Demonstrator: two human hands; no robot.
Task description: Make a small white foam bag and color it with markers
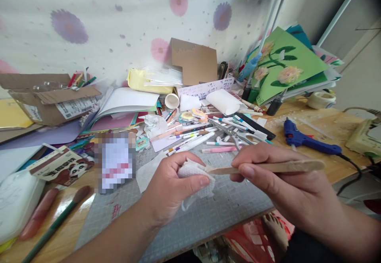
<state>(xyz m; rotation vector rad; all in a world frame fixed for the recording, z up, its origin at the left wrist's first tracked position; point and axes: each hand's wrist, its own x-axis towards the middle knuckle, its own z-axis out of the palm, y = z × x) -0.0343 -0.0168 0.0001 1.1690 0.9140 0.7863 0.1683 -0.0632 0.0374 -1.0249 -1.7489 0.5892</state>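
Your left fingers are closed in a thumb-and-index pinch, with a crumpled, dimpled white paper tissue held between them. Your right fingers are pinched together on a flat, pale wooden stick with a rounded end; its narrower end points left and meets the tissue in the gap between your two sets of fingers. Beneath both runs a grey gridded cutting mat on a pale wooden tabletop. Just beyond your right fingers lies a pair of silver metal scissors, and beyond your left fingers is a loose heap of slim white marker pens. A blue plastic glue gun lies beyond your right fingers, off to their right.
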